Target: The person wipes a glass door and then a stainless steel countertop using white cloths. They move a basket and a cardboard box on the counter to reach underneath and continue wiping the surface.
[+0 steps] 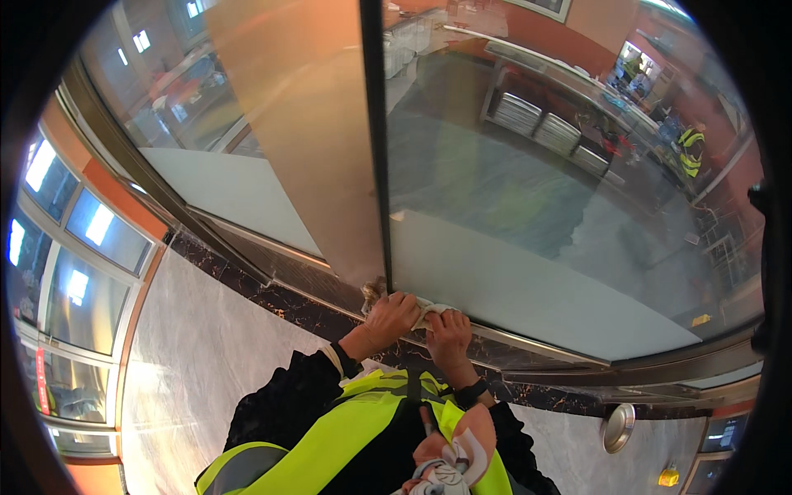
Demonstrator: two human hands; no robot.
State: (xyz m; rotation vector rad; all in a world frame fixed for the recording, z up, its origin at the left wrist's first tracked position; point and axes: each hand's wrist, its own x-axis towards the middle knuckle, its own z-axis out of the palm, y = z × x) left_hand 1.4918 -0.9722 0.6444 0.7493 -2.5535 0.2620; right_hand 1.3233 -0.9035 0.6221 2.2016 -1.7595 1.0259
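A pale, crumpled cloth [426, 314] lies against the metal bottom frame [538, 348] of a glass panel, just right of its dark upright edge strip [376, 148]. My left hand [391, 317] presses on the cloth's left part, fingers curled. Close by on the right, my right hand [449, 334] grips the other part with bent fingers. Behind my left fingers, a brownish crumpled patch [373, 292] shows at the foot of the strip; whether it is cloth or a reflection is unclear. The glass [482, 185] rises before me, with a frosted white band [495, 284] along its lower part.
Dark marbled skirting [266, 306] runs below the frame, above a grey marble floor [204, 346]. A round metal dish [619, 428] and a yellow container [668, 476] stand at lower right. Through the glass appear a counter with stacked trays [518, 114] and a person in a yellow vest [692, 151].
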